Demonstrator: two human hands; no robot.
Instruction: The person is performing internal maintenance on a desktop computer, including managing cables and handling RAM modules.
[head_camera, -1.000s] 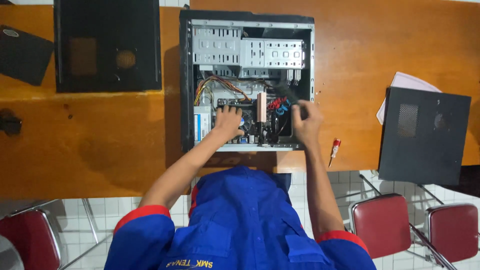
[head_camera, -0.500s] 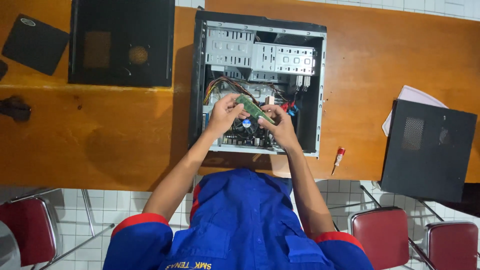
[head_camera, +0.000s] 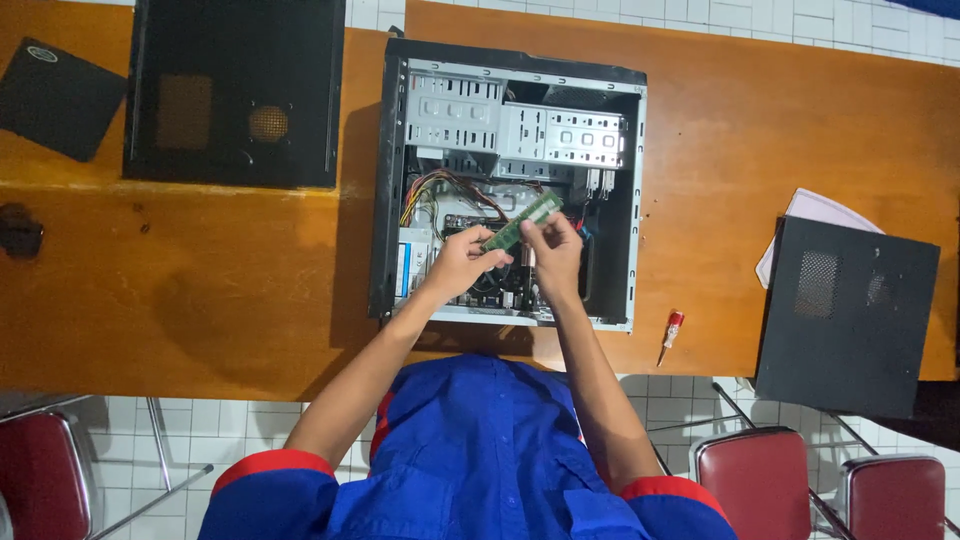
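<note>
Green memory stick (head_camera: 522, 221) held tilted above the open computer case (head_camera: 510, 180), left hand (head_camera: 462, 262) pinching its lower end, right hand (head_camera: 553, 250) gripping its upper end. Case lies flat on the wooden tabletop (head_camera: 200, 300). Black side panel (head_camera: 235, 90) to its left, red-handled screwdriver (head_camera: 670, 332) and another black panel (head_camera: 845, 315) to its right.

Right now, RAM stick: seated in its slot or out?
Out. The green memory stick is held tilted above the open computer case, left hand and right hand pinching its ends.
</note>
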